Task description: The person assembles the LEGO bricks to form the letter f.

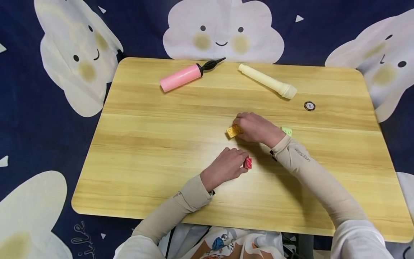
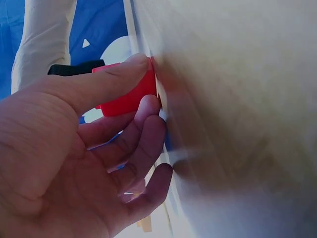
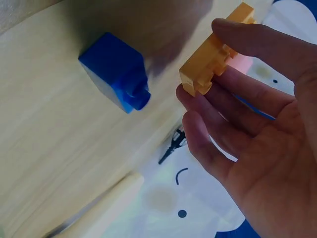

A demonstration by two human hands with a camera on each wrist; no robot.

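Both pinch: left hand (image 1: 225,165) a red brick (image 1: 248,163), right hand (image 1: 257,128) a yellow brick (image 1: 231,132) slanting lengthwise away rightward

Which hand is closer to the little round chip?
Right. In the head view, the right hand, holding the yellow block, is left of and lower than the chip. The left hand, pinching the red block, is even farther left and down.

There is room to pass across the counter's (image 1: 139,151) left side. The pump (image 1: 181,77) and microphone (image 1: 266,81) obstruct the far edge; the blue block (image 3: 113,69) stands near the yellow block (image 1: 231,132); the right sleeve (image 1: 323,187) bars the near right.
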